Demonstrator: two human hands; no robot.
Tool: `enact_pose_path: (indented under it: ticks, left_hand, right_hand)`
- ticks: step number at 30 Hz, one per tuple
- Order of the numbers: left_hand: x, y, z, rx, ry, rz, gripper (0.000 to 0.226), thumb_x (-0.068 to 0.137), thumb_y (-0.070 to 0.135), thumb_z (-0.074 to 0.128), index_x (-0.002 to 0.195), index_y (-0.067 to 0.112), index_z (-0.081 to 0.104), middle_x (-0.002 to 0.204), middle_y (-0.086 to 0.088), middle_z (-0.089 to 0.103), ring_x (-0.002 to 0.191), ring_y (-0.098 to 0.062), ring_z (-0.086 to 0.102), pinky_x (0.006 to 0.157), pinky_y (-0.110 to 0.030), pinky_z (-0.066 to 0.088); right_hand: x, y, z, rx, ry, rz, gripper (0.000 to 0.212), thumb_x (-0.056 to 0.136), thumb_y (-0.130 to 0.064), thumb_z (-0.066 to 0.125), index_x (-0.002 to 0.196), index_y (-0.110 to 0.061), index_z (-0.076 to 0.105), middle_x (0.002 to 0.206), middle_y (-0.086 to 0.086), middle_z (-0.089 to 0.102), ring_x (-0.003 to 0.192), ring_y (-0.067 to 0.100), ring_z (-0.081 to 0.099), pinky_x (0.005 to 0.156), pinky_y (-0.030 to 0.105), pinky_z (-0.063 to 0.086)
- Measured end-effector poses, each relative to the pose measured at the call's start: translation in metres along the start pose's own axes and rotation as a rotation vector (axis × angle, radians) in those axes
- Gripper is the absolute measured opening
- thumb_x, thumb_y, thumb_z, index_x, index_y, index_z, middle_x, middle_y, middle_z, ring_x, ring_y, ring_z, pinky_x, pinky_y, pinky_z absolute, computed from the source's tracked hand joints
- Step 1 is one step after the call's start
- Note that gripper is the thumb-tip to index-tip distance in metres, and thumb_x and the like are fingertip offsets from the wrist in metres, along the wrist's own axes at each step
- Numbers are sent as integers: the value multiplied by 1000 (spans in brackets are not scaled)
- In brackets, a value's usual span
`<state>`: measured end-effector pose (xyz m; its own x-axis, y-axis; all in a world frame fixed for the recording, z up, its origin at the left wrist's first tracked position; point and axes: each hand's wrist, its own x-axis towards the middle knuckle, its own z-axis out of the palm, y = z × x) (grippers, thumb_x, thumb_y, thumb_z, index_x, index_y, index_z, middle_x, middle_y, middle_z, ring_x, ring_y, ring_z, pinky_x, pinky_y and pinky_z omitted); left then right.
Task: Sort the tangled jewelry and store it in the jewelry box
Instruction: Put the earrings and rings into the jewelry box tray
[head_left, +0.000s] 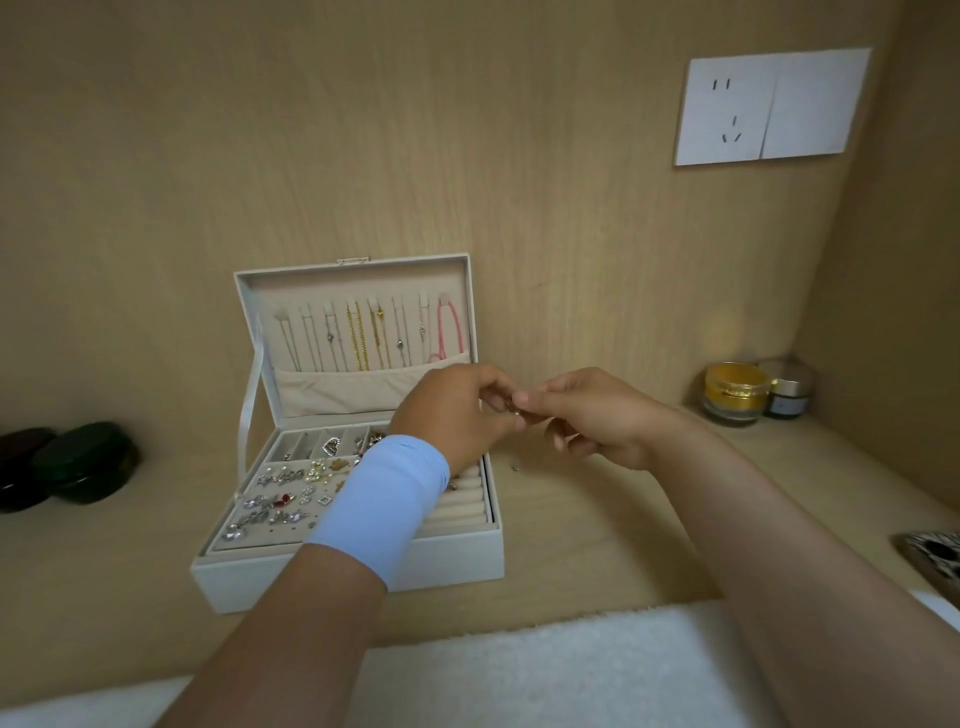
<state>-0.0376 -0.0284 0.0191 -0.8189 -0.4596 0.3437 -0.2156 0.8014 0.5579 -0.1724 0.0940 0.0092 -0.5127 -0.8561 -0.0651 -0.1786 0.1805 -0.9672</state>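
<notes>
The small metal piece (518, 411) is at risk of dropping: both hands are working it in the air just right of the open jewelry box (457, 564), so a slip would likely be sending it onto the tabletop (597, 545), where a tiny loose bit (514, 467) is lying, or in among the earrings (280, 501) in the tray. Pulling too hard could be bending it. The left hand (452, 410), wearing a blue wristband (384, 509), is reaching across the box and pinching the piece with thumb and fingertips; the right hand (597, 415) is pinching its other side, remaining fingers curled
</notes>
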Motion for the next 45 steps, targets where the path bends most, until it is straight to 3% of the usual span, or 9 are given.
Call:
enact_pose_path:
  ticks: [4, 7, 9, 13, 22, 29, 33, 39, 45]
  left_hand:
    - [-1, -5, -5, -24, 82, 4, 6, 79, 33, 79, 83, 33, 74, 77, 17, 67, 75, 4, 58, 70, -18, 42]
    - [-3, -9, -10, -29, 83, -45, 10, 78, 33, 80, 75, 31, 72, 73, 15, 67, 73, 1, 61, 72, -22, 48]
    - [-6, -11, -13, -44, 76, -73, 13, 76, 35, 82, 72, 29, 72, 72, 12, 68, 71, -1, 62, 72, -25, 52]
    - [-9, -11, -19, -73, 42, -88, 15, 76, 36, 82, 72, 26, 71, 71, 10, 67, 58, 6, 56, 66, -24, 49]
    - [-27, -13, -36, -137, 93, -122, 18, 77, 35, 82, 71, 24, 69, 60, 20, 61, 64, -3, 57, 70, -23, 44]
    - [-58, -41, -66, -213, 137, -146, 11, 81, 24, 80, 82, 27, 69, 74, 14, 67, 61, 3, 56, 68, -23, 48]
    - [-75, -62, -86, -239, 184, -169, 8, 87, 24, 73, 86, 31, 75, 83, 14, 72, 78, -8, 67, 79, -26, 52]
    - [-95, -73, -91, -307, 185, -145, 11, 89, 22, 71, 85, 31, 76, 76, 18, 72, 67, 3, 60, 68, -12, 43]
    - [-95, -74, -96, -368, 162, -137, 5, 86, 26, 74, 87, 27, 79, 74, 17, 72, 65, 2, 59, 72, -22, 47]
  right_hand:
    - [3, -1, 8, 33, -8, 16, 33, 93, -45, 65, 91, -13, 74, 84, 0, 73, 50, 10, 45, 41, 19, 23]
    - [10, 10, 10, -177, 117, -65, 32, 97, -42, 61, 92, -14, 77, 82, 0, 72, 54, 14, 51, 48, 24, 35]
    - [18, 23, 10, -513, 155, -125, 14, 91, -31, 71, 93, -19, 78, 88, -4, 72, 72, 13, 64, 68, 26, 49]
    - [21, 34, 15, -808, 67, -31, 30, 82, -37, 79, 111, -28, 76, 109, -11, 72, 101, 6, 65, 96, 28, 51]
    - [23, 32, 23, -813, 91, -106, 3, 85, -26, 77, 87, -27, 79, 77, -22, 66, 80, 0, 61, 79, 25, 49]
    - [17, 9, 26, -558, 256, -237, 14, 86, -13, 73, 72, -15, 74, 63, -6, 66, 44, 0, 55, 52, 26, 52]
    - [6, -20, 46, -404, 240, -358, 10, 85, -9, 76, 88, -18, 79, 74, -13, 70, 60, -11, 59, 60, 5, 43]
    - [-11, -43, 80, -474, 148, -404, 27, 86, -12, 77, 108, -29, 76, 85, -12, 72, 74, -12, 63, 71, 3, 44]
    - [-18, -66, 114, -484, 167, -472, 13, 81, -14, 82, 91, -22, 81, 83, -13, 73, 61, -14, 59, 61, 2, 42]
